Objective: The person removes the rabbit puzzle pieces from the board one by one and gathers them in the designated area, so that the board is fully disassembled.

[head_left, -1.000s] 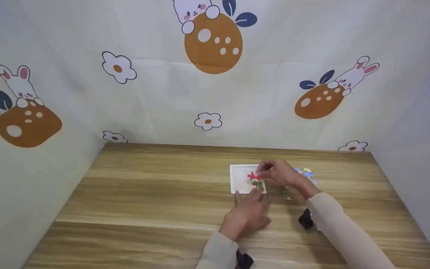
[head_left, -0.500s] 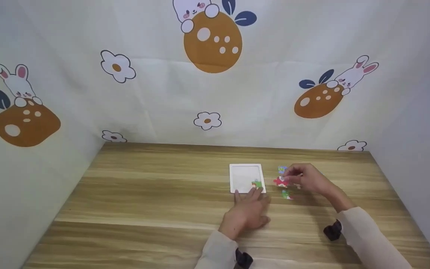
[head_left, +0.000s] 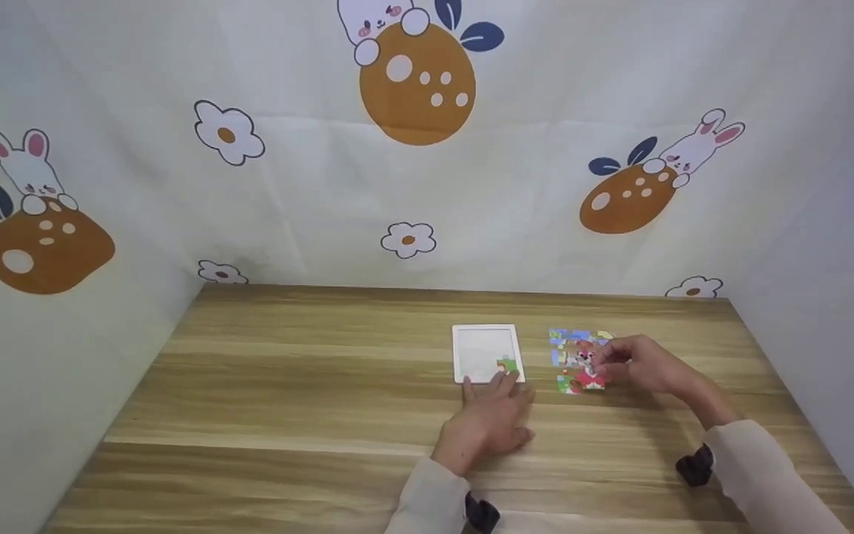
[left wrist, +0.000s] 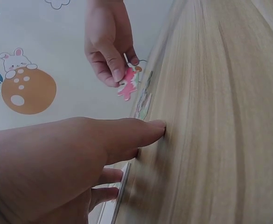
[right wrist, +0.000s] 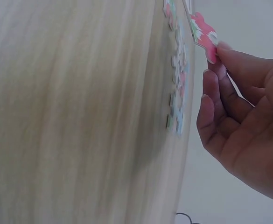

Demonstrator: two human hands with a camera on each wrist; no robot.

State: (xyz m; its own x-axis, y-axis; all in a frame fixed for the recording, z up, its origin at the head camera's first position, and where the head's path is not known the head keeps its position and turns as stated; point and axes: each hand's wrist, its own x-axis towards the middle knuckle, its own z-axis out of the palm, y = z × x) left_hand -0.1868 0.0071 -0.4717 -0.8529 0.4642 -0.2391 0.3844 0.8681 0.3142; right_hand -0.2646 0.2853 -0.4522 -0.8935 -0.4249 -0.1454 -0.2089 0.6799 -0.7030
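Between thumb and fingertips my right hand (head_left: pixel 649 363) pinches a pink-and-white jigsaw puzzle piece (right wrist: pixel 204 33), raised above the table in both wrist views. Below it, a group of colourful puzzle pieces (head_left: pixel 562 359) lies on the wood, partly covered by the hand. My left hand (head_left: pixel 482 421) rests with extended fingers at the lower edge of a white puzzle tray (head_left: pixel 458 356), to the left of those pieces. A green puzzle piece (head_left: pixel 508 364) sits in the tray's lower right corner, close to the left fingertips.
The wood-grain table (head_left: pixel 286 386) reaches back to a pale curtain (head_left: pixel 301 193) printed with rabbits, oranges and flowers. A black wrist device (head_left: pixel 696 467) hangs under the right sleeve, and another black device (head_left: pixel 482 512) is at the left wrist.
My right hand has carried the pinched puzzle piece from over the tray rightwards to above the loose pieces. My left hand has stayed at the tray's edge.
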